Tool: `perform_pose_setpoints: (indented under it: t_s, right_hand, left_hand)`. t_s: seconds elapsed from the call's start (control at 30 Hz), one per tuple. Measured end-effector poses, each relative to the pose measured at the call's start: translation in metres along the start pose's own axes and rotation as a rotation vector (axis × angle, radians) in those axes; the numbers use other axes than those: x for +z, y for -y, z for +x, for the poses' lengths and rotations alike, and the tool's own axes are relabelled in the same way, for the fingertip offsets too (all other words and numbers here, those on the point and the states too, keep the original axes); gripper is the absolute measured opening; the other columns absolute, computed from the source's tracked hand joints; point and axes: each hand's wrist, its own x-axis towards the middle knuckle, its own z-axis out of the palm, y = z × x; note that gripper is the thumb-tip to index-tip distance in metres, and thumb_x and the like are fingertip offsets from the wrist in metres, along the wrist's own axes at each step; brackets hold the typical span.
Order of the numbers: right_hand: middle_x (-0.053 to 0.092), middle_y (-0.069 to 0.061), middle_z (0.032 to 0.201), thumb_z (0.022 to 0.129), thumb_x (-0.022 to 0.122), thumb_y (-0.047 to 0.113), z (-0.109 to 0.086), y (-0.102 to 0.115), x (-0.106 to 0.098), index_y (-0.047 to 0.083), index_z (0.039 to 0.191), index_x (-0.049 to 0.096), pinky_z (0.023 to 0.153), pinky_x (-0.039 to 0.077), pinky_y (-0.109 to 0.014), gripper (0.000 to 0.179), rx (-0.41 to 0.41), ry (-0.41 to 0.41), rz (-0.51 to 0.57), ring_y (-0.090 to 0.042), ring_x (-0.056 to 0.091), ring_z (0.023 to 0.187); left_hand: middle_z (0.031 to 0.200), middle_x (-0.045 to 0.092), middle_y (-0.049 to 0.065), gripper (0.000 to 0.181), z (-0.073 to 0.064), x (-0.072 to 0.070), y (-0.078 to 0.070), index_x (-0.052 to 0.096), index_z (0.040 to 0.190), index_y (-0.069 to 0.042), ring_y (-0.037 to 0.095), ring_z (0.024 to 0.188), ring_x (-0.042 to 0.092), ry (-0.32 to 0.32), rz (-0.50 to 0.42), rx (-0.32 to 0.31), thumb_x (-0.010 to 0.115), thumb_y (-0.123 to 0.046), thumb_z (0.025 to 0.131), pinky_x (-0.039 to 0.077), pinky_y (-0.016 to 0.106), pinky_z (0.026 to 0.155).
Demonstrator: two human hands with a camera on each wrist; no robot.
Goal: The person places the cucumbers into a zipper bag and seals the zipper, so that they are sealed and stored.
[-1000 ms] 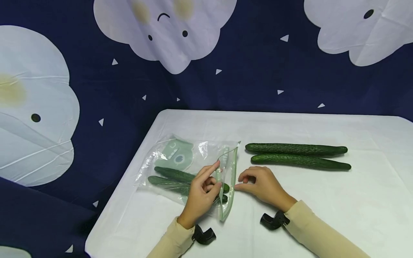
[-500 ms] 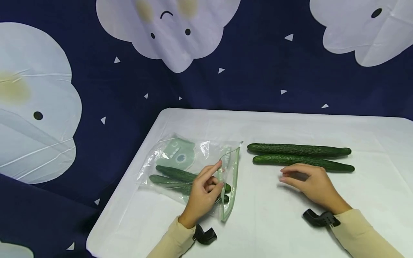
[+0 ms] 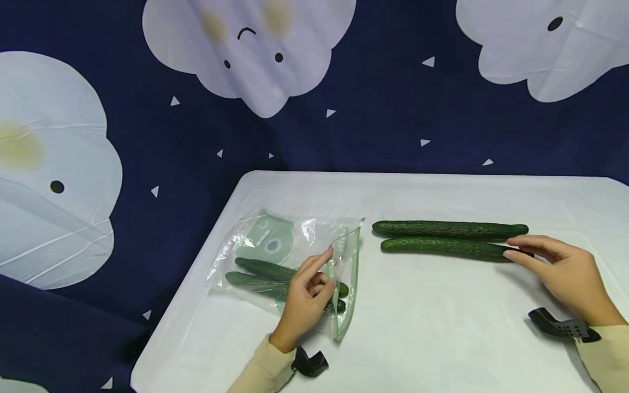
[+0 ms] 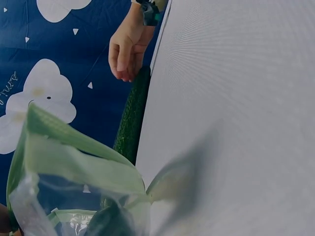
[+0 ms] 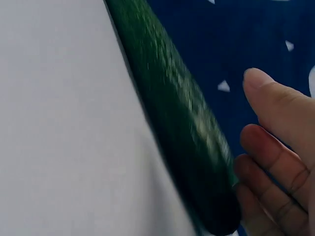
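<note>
In the head view, my left hand (image 3: 304, 300) pinches the lip of the clear bag (image 3: 314, 240), left of centre, with two cucumbers (image 3: 265, 267) lying inside. Toward the right edge, my right hand (image 3: 570, 270) has thumb and fingers about the tapered end of the lower loose cucumber (image 3: 442, 246); the upper loose cucumber (image 3: 447, 228) lies just beside it. In the left wrist view, the bag's mouth gapes at lower left; I'd want that lip held high. In the right wrist view, my thumb stands off the skin, nothing grasped yet; I'd wrap the end evenly before lifting.
</note>
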Motion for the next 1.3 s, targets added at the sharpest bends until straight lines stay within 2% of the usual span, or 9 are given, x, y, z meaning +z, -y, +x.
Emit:
perform_pose_setpoints:
  t_s: [0.2,0.37,0.5,0.6,0.9,1.0,1.07,1.2,1.3]
  right_hand:
    - [0.063,0.021,0.117,0.091,0.081,0.025,0.001,-0.019,-0.006,0.011,0.123,0.073,0.08,0.041,0.001,0.036,0.058,0.032,-0.057,0.023,0.048,0.107]
    - [0.063,0.0,0.132,0.09,0.08,0.037,0.001,-0.032,-0.007,0.019,0.128,0.072,0.076,0.035,0.0,0.043,0.066,0.09,-0.177,0.025,0.038,0.104]
    - [0.06,-0.023,0.138,0.09,0.08,0.04,0.004,-0.032,-0.006,0.021,0.137,0.068,0.093,0.047,-0.039,0.052,0.048,0.123,-0.251,-0.014,0.055,0.123]
    - [0.059,-0.028,0.137,0.091,0.08,0.038,0.006,-0.029,-0.005,0.02,0.14,0.066,0.087,0.041,-0.067,0.054,0.026,0.131,-0.266,-0.049,0.053,0.12]
    - [0.063,-0.025,0.133,0.091,0.079,0.039,0.007,-0.026,-0.002,0.018,0.134,0.071,0.085,0.044,-0.066,0.049,0.012,0.129,-0.278,-0.053,0.055,0.115]
    - [0.064,-0.024,0.133,0.09,0.079,0.04,0.005,-0.026,-0.002,0.018,0.134,0.071,0.085,0.045,-0.065,0.05,0.026,0.132,-0.279,-0.05,0.057,0.115]
    - [0.065,-0.023,0.132,0.089,0.08,0.042,0.003,-0.027,-0.002,0.019,0.133,0.072,0.084,0.046,-0.062,0.05,0.034,0.132,-0.273,-0.027,0.062,0.115]
    - [0.067,-0.02,0.13,0.086,0.082,0.044,0.001,-0.028,-0.003,0.022,0.13,0.074,0.084,0.05,-0.023,0.05,0.046,0.142,-0.248,0.022,0.043,0.103]
    - [0.067,-0.019,0.129,0.085,0.083,0.044,-0.001,-0.028,-0.005,0.023,0.129,0.074,0.071,0.033,-0.002,0.05,0.051,0.157,-0.232,0.03,0.032,0.1]
  left_hand:
    - [0.132,0.054,0.022,0.063,0.0,0.002,0.001,0.047,0.153,-0.006,0.011,0.079,0.058,0.001,-0.011,-0.005,0.06,0.012,0.094,0.048,0.018,0.06]
    - [0.132,0.054,0.021,0.062,0.002,0.003,0.0,0.046,0.153,-0.002,0.011,0.079,0.058,0.008,-0.012,-0.003,0.06,0.012,0.094,0.048,0.018,0.059]
    - [0.132,0.052,0.028,0.063,0.004,0.002,-0.001,0.046,0.153,-0.002,0.011,0.078,0.057,0.011,-0.017,0.015,0.059,0.014,0.094,0.047,0.019,0.057]
    - [0.132,0.052,0.03,0.063,0.004,0.001,-0.001,0.045,0.153,-0.001,0.011,0.078,0.057,0.011,-0.017,0.034,0.058,0.015,0.093,0.047,0.019,0.057]
    - [0.132,0.053,0.027,0.062,0.004,-0.001,0.001,0.044,0.151,0.006,0.011,0.078,0.057,-0.007,-0.01,0.021,0.058,0.016,0.091,0.048,0.018,0.058]
    - [0.132,0.053,0.026,0.062,0.003,0.0,0.001,0.044,0.151,0.006,0.011,0.078,0.057,-0.008,-0.01,0.017,0.058,0.016,0.092,0.047,0.018,0.058]
    - [0.132,0.053,0.026,0.062,0.002,-0.001,0.0,0.044,0.151,0.005,0.011,0.078,0.056,-0.009,-0.009,0.014,0.058,0.015,0.092,0.047,0.018,0.058]
    - [0.131,0.053,0.026,0.062,0.001,0.0,0.0,0.045,0.151,0.005,0.011,0.078,0.056,-0.008,-0.006,0.009,0.058,0.016,0.092,0.046,0.017,0.059]
    - [0.131,0.054,0.026,0.061,0.001,0.0,0.001,0.045,0.151,0.005,0.011,0.078,0.055,-0.003,-0.006,0.017,0.059,0.016,0.092,0.046,0.018,0.059]
